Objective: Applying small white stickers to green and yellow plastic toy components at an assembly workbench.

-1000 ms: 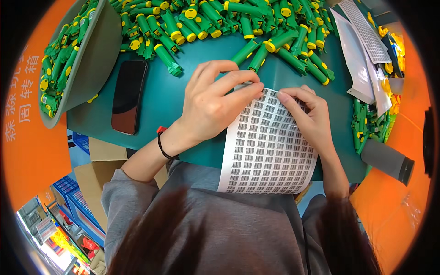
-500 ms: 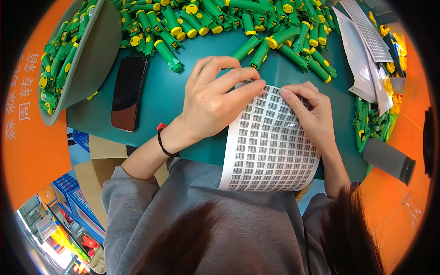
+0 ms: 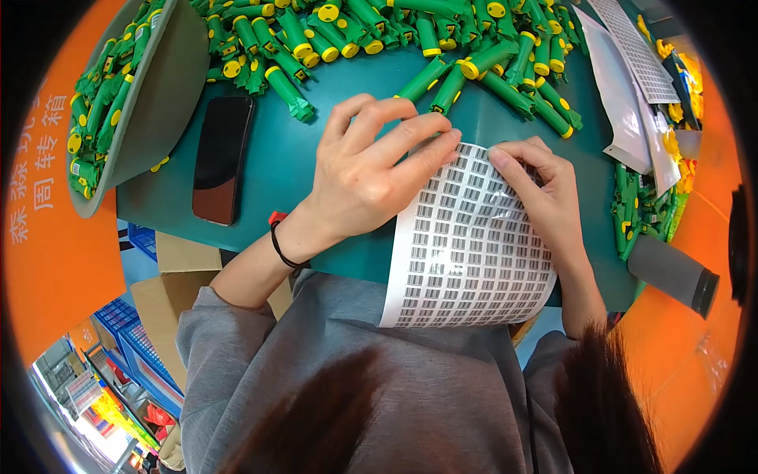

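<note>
A white sheet of barcode stickers (image 3: pixel 474 245) curves downward in front of me, its lower end near my grey shirt. My left hand (image 3: pixel 375 170) is closed in a pinch at the sheet's top left corner, with the thumb hidden behind the fingers. At the top right edge my right hand (image 3: pixel 545 186) grips the sheet, its thumb lying on the printed face. Just beyond my left fingertips lie green tubes with yellow ends (image 3: pixel 448 88); neither hand clearly touches one.
Many green tubes (image 3: pixel 339 35) are heaped at the table's far side, with more in a tilted grey basin (image 3: pixel 170 103) at left. A black phone (image 3: pixel 223 162) lies left of my hands. Further sticker sheets (image 3: pixel 632 51) and a grey cylinder (image 3: pixel 671 274) are at right.
The sheet and my right hand have shifted slightly to the right. My left fingers are bent a little differently over the top corner, still at the sheet.
</note>
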{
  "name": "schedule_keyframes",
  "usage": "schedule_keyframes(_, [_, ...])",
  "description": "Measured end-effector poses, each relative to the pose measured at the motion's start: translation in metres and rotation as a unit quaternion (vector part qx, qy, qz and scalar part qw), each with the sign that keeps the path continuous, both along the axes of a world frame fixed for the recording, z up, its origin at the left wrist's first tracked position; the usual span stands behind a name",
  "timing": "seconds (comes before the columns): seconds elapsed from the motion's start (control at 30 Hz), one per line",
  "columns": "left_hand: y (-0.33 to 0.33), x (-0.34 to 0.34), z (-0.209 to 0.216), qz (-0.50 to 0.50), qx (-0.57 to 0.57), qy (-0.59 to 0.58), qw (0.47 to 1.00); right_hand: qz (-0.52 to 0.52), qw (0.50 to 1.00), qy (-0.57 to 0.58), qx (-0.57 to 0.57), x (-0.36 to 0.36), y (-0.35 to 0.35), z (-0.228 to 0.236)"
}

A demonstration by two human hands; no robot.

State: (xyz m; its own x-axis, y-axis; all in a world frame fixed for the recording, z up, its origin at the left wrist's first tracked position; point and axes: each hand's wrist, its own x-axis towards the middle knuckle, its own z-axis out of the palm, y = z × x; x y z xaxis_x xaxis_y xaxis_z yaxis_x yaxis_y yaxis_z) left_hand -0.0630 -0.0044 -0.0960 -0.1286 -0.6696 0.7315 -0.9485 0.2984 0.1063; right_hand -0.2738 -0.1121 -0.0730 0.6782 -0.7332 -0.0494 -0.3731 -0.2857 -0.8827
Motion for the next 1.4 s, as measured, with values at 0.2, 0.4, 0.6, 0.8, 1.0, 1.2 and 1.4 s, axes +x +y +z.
schedule_keyframes(0.2, [0.003,0.001,-0.001,-0.002,0.001,-0.031,1.000,-0.018,0.999,-0.006,0.042,0.001,0.001,0.002])
schedule_keyframes(0.4, [-0.001,0.000,0.000,0.004,-0.001,0.014,1.000,-0.005,1.000,-0.009,-0.026,-0.001,0.003,0.003])
schedule_keyframes(0.6, [-0.001,0.001,0.000,-0.003,-0.039,0.000,0.999,-0.017,0.992,-0.042,-0.121,0.002,0.008,0.002])
schedule_keyframes(0.8, [0.000,0.003,0.001,-0.008,-0.050,0.019,0.999,0.005,0.992,-0.023,-0.126,0.000,0.009,0.004])
schedule_keyframes(1.0, [-0.005,0.001,-0.003,-0.008,-0.050,0.046,0.998,-0.009,0.988,-0.058,-0.142,0.006,0.011,-0.001])
schedule_keyframes(1.2, [-0.006,-0.003,0.002,-0.023,0.003,0.094,0.995,-0.002,0.988,-0.027,-0.153,0.004,0.011,-0.002])
schedule_keyframes(1.4, [-0.006,-0.001,0.005,-0.052,0.019,0.110,0.992,-0.004,0.990,0.005,-0.143,0.006,0.009,0.000])
